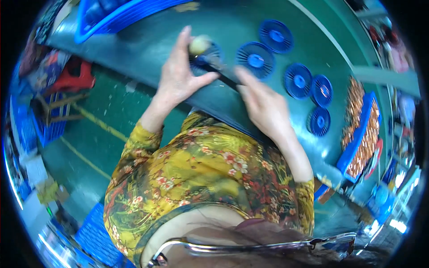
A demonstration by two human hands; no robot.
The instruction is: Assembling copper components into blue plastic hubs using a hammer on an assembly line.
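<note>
My right hand [263, 100], smeared by motion, is closed round the lower end of a dark-handled tool [229, 81]. The tool slants up and left over a round blue slotted disc [199, 69]. A pale yellowish rounded piece [199, 45] shows at the disc's upper left; whether it belongs to the tool, I cannot tell. My left hand [175, 73] has its fingers stretched up beside the disc and its thumb out along the near edge, apart from the fingers. Just to the right lies another blue slotted disc [255, 60] with a solid hub.
More blue discs [298, 81] lie on the green table [228, 27] to the right. A blue tray [359, 136] and a heap of small coppery metal parts [353, 105] stand further right. At the upper left is a large blue bin [129, 15]; a red stool [78, 76] stands beyond the table's left edge.
</note>
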